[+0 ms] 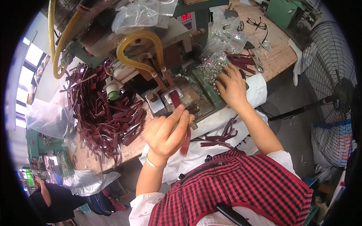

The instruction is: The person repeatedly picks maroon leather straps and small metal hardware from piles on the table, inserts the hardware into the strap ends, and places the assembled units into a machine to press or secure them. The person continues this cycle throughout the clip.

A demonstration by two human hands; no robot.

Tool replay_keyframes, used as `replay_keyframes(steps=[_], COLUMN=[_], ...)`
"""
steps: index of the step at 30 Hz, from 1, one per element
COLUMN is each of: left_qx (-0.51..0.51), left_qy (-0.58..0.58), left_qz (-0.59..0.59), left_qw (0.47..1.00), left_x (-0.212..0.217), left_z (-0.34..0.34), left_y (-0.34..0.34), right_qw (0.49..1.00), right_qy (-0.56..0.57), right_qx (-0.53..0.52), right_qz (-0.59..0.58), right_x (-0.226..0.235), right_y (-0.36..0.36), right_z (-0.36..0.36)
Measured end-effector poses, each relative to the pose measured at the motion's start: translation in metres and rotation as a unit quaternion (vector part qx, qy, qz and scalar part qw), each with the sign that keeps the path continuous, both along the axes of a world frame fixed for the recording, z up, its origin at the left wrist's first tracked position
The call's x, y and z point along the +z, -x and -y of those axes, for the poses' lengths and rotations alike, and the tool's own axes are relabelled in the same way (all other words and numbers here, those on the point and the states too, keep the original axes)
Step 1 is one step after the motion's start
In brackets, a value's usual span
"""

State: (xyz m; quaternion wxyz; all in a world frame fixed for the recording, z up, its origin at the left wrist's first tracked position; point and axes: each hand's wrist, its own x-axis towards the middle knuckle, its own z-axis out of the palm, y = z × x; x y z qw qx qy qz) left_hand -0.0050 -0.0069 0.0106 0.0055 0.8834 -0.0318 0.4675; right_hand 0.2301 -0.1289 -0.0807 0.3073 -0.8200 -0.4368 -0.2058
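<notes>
The left hand (pixel 163 132) pinches a maroon strap (pixel 175 98) whose far end lies on the base of the green press (pixel 202 22), while the right hand (pixel 233 89), fingers bent, is at the small shiny metal pieces (pixel 210 69) right of the press, any grip impossible to tell.

Red-and-black checked apron (pixel 245 177), white sleeves (pixel 145 207)

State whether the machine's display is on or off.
On: red digits glow on the display.
</notes>
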Motion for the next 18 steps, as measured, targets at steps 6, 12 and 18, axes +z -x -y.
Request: replay_keyframes(steps=[6, 12, 18], left_qx=[-0.011, -0.016, 0.035], left_qy=[-0.016, 0.002, 0.146], left_qz=[0.033, 0.037, 0.006], left_qw=[0.999, 0.999, 0.989], left_x=[-0.014, -0.017, -0.015], left_z=[-0.008, -0.008, 0.019], left_y=[-0.007, -0.007, 0.029], right_qw=[0.991, 0.992, 0.997], right_qy=[-0.07, -0.097, -0.059], right_qx=[-0.005, 0.076, 0.043], right_qz=[-0.114, -0.003, -0.029], right_x=[0.006, -0.003, -0.005], right_y=[-0.008, -0.003, -0.012], right_z=[-0.007, -0.024, -0.017])
